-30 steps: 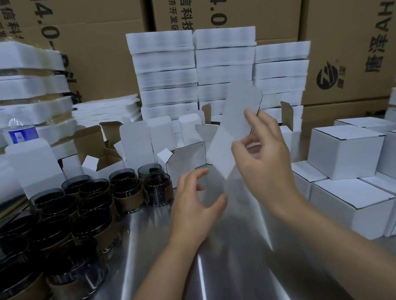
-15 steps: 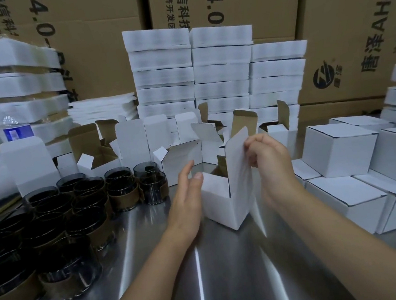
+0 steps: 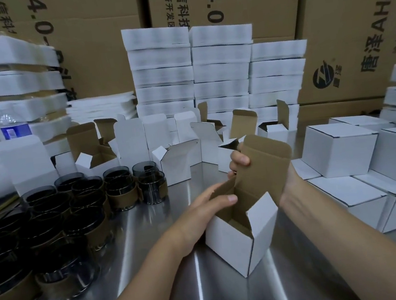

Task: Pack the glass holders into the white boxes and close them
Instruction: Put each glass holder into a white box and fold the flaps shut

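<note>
White box [image 3: 236, 243] on steel table [image 3: 157, 288], white outside, brown inside, top open, lid flap [image 3: 262, 167] upright. Left hand [image 3: 199, 215] pinches its left side flap, thumb inside. Right hand [image 3: 239, 160] grips lid flap, thumb in front. Glass holders [image 3: 81, 211] left of box; closed boxes [image 3: 338, 149] right.

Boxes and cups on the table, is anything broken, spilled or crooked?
Nothing looks broken or spilled. The only untidy bit is at far left, where the piles of flat white boxes sit crooked and uneven, with a water bottle tucked among them. The open box being held looks fine.
</note>
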Demonstrator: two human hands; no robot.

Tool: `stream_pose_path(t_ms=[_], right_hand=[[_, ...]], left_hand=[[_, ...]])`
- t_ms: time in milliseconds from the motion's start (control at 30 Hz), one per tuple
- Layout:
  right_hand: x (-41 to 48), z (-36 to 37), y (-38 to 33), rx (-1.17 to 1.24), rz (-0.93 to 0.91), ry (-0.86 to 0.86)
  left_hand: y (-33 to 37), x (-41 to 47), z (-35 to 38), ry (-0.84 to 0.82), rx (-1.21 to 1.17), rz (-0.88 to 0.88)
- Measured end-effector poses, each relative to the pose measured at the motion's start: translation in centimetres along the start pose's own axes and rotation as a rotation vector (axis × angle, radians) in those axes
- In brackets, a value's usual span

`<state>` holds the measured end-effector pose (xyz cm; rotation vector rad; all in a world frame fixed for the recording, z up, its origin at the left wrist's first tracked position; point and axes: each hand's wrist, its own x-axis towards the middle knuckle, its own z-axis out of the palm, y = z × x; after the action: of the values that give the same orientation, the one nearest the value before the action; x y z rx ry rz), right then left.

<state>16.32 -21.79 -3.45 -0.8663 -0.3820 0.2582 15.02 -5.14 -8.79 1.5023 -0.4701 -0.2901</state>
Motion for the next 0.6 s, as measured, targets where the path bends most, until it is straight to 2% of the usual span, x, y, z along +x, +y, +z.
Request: stream_pose_path(t_ms=[100, 200, 300, 400, 600], right_hand=[[0.0, 0.6, 0.1, -0.199, 0.006, 0.138], [0.5, 0.8, 0.5, -0.315, -0.063, 0.251], [0.6, 1.1, 0.9, -0.526, -0.047, 0.282], [0.4, 1.0, 1.4, -0.667, -0.037, 0.281], [0.7, 0.6, 1.8, -0.685, -0.068, 0.327]], left_hand=[[0.0, 0.2, 0.1, 0.118, -0.037, 0.007], [0.1, 0.7, -0.2, 0.278, -0.028, 0.062], [-0.1, 0.9, -0.2, 0.405, 0.119, 0.052], [-0.2, 1.1, -0.4, 0.499, 0.165, 0.062], [-0.4, 1.6, -0.7, 0.549, 0.227, 0.078]])
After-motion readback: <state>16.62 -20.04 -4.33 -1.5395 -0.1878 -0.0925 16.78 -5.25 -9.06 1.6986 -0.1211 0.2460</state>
